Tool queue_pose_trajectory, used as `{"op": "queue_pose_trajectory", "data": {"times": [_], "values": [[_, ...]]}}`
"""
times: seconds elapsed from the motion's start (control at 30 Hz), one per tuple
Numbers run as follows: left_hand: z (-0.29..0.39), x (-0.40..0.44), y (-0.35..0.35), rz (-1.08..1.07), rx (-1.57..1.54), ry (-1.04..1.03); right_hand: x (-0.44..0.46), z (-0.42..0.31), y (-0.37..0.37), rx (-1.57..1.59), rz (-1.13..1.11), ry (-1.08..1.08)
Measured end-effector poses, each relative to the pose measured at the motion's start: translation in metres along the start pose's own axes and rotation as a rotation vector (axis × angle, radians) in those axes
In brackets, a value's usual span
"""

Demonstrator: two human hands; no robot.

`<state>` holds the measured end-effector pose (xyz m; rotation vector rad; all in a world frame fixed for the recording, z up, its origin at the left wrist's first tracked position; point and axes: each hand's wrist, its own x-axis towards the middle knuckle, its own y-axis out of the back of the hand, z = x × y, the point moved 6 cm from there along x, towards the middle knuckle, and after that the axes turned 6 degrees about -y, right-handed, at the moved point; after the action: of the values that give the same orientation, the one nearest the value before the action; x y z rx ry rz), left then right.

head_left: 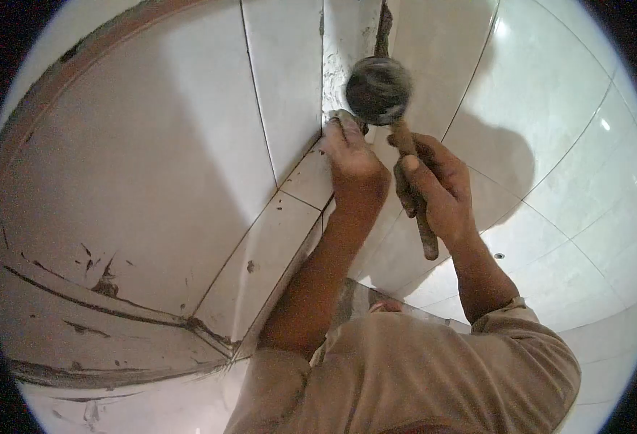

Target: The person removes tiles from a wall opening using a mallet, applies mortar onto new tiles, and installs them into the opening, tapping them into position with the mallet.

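My right hand (441,184) is wrapped round the wooden handle of a rubber mallet (378,91), whose round black head is slightly blurred. That head hangs right above the fingertips of my left hand (356,158). The left fingers are bent and closed at the corner where a narrow tiled ledge (268,249) meets a whitish, rough upright strip (341,54). Whatever they may grip is hidden by the fingers and the mallet head.
Large pale tiles (145,145) with mortar smears spread to the left of the ledge. Glossy wall tiles (571,108) stand on the right, with a small dark-centred fitting (499,256) in them. A dark, rough gap (384,29) runs up behind the mallet.
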<state>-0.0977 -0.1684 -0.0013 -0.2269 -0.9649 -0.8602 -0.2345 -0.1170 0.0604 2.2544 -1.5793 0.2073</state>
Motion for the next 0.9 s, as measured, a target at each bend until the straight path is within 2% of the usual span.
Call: {"op": "queue_pose_trajectory", "data": {"times": [0.03,0.07,0.1,0.13,0.2,0.33,0.5,0.73,0.8,0.83,0.87,0.9], "values": [[0.013,-0.011,-0.001,0.018,0.097,-0.071,-0.004,0.008,0.004,-0.014,0.101,0.018],[0.026,-0.023,-0.001,0.036,0.195,-0.14,-0.006,0.008,0.004,-0.018,0.087,0.014],[0.033,-0.035,-0.004,-0.068,0.169,-0.077,-0.01,0.007,0.01,0.044,0.155,0.034],[0.038,-0.051,-0.002,-0.072,0.175,-0.059,-0.015,0.009,0.017,0.108,0.227,0.053],[0.045,-0.082,-0.011,-0.224,-0.053,-0.016,-0.018,0.016,0.028,0.075,0.231,0.068],[0.051,-0.131,-0.028,-0.411,-0.049,0.003,-0.028,0.029,0.038,0.046,0.262,-0.045],[0.052,-0.137,-0.025,-0.592,-0.007,0.073,-0.033,0.042,0.041,0.187,0.244,-0.099],[0.047,-0.095,0.005,-0.488,0.097,0.01,-0.038,0.038,0.041,0.168,0.188,-0.159],[0.053,-0.07,0.028,-0.26,0.258,-0.16,-0.038,0.04,0.037,0.208,0.117,-0.182],[0.052,-0.058,0.033,-0.333,0.358,-0.067,-0.039,0.038,0.036,0.211,0.117,-0.178],[0.049,-0.052,0.029,-0.33,0.36,-0.078,-0.039,0.035,0.031,0.194,0.086,-0.202],[0.047,-0.044,0.029,-0.223,0.429,-0.119,-0.037,0.031,0.027,0.176,0.055,-0.218]]}}
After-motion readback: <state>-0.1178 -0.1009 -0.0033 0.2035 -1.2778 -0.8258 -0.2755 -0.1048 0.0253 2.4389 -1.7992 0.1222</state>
